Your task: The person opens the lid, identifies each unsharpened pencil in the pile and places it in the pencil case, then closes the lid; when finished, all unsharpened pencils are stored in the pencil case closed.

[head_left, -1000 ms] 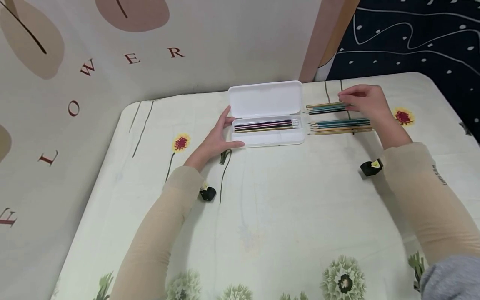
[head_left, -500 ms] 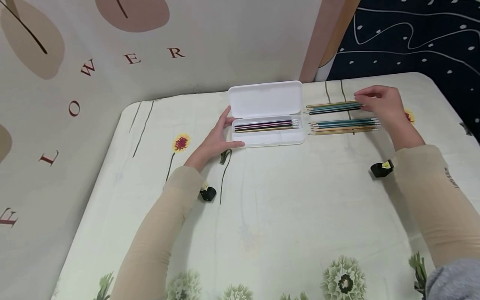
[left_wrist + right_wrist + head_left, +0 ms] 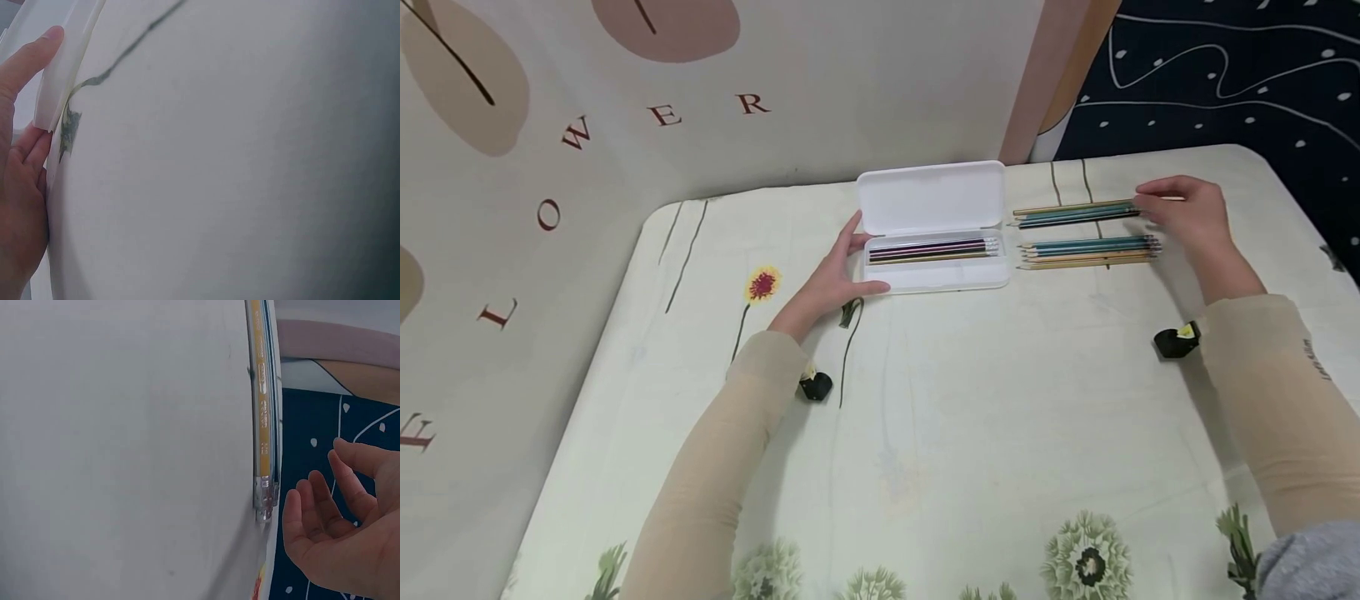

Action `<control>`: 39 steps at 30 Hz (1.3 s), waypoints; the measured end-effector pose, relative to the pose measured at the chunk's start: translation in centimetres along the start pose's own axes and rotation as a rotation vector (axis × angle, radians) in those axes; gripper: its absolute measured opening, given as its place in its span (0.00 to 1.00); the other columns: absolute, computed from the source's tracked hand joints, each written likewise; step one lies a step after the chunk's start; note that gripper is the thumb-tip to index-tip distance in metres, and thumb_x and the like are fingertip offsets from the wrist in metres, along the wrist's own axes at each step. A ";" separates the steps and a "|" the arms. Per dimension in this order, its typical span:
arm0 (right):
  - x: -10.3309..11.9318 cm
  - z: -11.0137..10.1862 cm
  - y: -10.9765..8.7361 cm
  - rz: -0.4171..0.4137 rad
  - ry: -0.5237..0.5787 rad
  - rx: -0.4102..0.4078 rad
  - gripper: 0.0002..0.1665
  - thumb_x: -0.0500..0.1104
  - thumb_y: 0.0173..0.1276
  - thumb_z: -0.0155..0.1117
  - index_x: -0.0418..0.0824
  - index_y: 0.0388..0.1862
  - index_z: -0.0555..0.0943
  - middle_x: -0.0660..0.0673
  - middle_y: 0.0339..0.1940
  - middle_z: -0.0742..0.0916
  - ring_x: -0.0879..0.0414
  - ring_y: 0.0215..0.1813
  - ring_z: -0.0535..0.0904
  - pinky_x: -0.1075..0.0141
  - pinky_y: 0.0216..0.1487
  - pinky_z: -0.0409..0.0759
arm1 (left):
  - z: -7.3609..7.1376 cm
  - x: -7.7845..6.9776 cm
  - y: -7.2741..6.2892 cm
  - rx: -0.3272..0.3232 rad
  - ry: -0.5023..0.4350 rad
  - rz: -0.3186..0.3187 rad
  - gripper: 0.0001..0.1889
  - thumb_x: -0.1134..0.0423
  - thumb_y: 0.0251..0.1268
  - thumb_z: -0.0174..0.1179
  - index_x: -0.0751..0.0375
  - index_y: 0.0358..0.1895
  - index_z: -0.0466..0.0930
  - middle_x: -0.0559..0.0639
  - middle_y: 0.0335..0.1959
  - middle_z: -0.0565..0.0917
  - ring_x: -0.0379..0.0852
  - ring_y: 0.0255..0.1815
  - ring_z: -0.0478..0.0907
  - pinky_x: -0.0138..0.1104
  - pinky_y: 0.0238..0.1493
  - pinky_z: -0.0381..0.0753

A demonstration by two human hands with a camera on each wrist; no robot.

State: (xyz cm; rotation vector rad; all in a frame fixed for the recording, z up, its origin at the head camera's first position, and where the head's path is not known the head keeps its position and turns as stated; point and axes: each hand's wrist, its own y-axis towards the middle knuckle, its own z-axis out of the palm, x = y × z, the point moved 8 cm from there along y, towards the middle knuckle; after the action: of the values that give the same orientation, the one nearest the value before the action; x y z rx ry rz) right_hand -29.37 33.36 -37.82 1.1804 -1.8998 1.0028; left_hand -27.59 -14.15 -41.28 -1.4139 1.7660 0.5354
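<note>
A white pencil case [image 3: 917,277] lies with its lid [image 3: 931,198] tipped back, several dark striped pencils [image 3: 928,251] inside along the rear part of its tray. My left hand [image 3: 830,281] grips the case's left end, thumb on the front rim; in the left wrist view the thumb lies over the edge and other fingers are at its side. My right hand [image 3: 1192,218] is at the right ends of the farther row of pencils [image 3: 1075,214]. In the right wrist view its thumb and index tips come together, the other fingers loosely curled, with no pencil visible between them.
Nearer than that row lies a second row of teal and tan pencils [image 3: 1086,252], right of the case. A flower-print cloth [image 3: 962,417] covers the table. A pale printed wall covering [image 3: 850,92] and a dark patterned cloth [image 3: 1225,83] border the far side.
My right hand has moved to the right along the farther row, uncovering more of both rows' right ends. The left hand and the case have stayed in place.
</note>
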 end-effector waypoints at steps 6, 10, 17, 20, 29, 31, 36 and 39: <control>-0.6 -0.5 0.2 0.033 0.007 -0.011 0.04 0.51 0.71 0.62 0.61 0.42 0.80 0.68 0.37 0.75 0.75 0.34 0.74 0.86 0.35 0.73 | 0.0 0.0 0.1 0.003 0.000 0.007 0.63 0.49 0.54 0.75 0.35 0.81 0.31 0.47 0.76 0.63 0.46 0.80 0.57 0.50 0.82 0.45; -1.4 -0.6 0.5 0.079 0.028 -0.004 0.04 0.51 0.71 0.63 0.61 0.43 0.80 0.67 0.37 0.75 0.75 0.36 0.74 0.86 0.35 0.74 | 0.0 -0.1 0.1 0.003 -0.001 0.008 0.63 0.49 0.53 0.75 0.36 0.81 0.32 0.47 0.76 0.64 0.46 0.79 0.57 0.50 0.83 0.45; -2.4 -0.9 0.8 0.137 -0.019 0.014 0.05 0.54 0.72 0.61 0.63 0.45 0.79 0.69 0.40 0.75 0.75 0.36 0.74 0.82 0.43 0.72 | 0.1 -0.2 0.1 0.008 0.005 0.015 0.63 0.50 0.54 0.75 0.35 0.81 0.31 0.47 0.76 0.64 0.46 0.80 0.57 0.49 0.83 0.45; -2.7 -0.9 0.7 0.150 -0.045 0.022 0.07 0.55 0.72 0.59 0.64 0.47 0.78 0.68 0.44 0.75 0.75 0.36 0.73 0.76 0.58 0.70 | 0.0 -0.2 0.1 0.009 0.006 0.021 0.63 0.50 0.54 0.75 0.36 0.81 0.31 0.48 0.76 0.64 0.46 0.79 0.58 0.49 0.83 0.45; -3.1 -0.8 0.8 0.157 -0.111 0.047 0.11 0.58 0.72 0.58 0.66 0.52 0.76 0.67 0.50 0.75 0.75 0.40 0.70 0.62 0.74 0.63 | 0.1 0.0 0.1 0.012 0.002 0.005 0.63 0.50 0.54 0.75 0.36 0.81 0.31 0.48 0.76 0.63 0.46 0.79 0.58 0.49 0.83 0.45; -3.2 -0.8 1.0 0.146 -0.115 0.053 0.12 0.57 0.72 0.59 0.66 0.53 0.76 0.69 0.44 0.74 0.75 0.40 0.70 0.60 0.76 0.61 | 0.1 0.1 0.1 0.012 0.003 0.001 0.63 0.50 0.54 0.75 0.35 0.81 0.31 0.48 0.76 0.63 0.46 0.79 0.58 0.49 0.83 0.45; -3.4 -0.8 1.4 0.122 -0.192 0.061 0.13 0.54 0.72 0.61 0.65 0.55 0.78 0.68 0.41 0.75 0.71 0.47 0.69 0.57 0.74 0.62 | 0.2 0.1 0.2 0.014 0.004 0.001 0.63 0.50 0.54 0.75 0.35 0.81 0.31 0.48 0.76 0.63 0.46 0.79 0.58 0.49 0.83 0.44; -3.5 -0.8 1.7 0.110 -0.259 0.061 0.18 0.53 0.72 0.61 0.61 0.59 0.79 0.64 0.47 0.77 0.65 0.53 0.68 0.60 0.66 0.66 | 0.2 0.0 0.2 0.013 0.003 0.003 0.63 0.51 0.54 0.75 0.35 0.81 0.31 0.48 0.76 0.64 0.46 0.79 0.58 0.49 0.83 0.45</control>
State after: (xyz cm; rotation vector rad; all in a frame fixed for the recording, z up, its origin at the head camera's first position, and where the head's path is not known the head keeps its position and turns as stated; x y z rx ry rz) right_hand -29.53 35.99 -40.81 1.3048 -2.1694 1.0124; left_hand -27.76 -14.00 -41.43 -1.4039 1.7709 0.5235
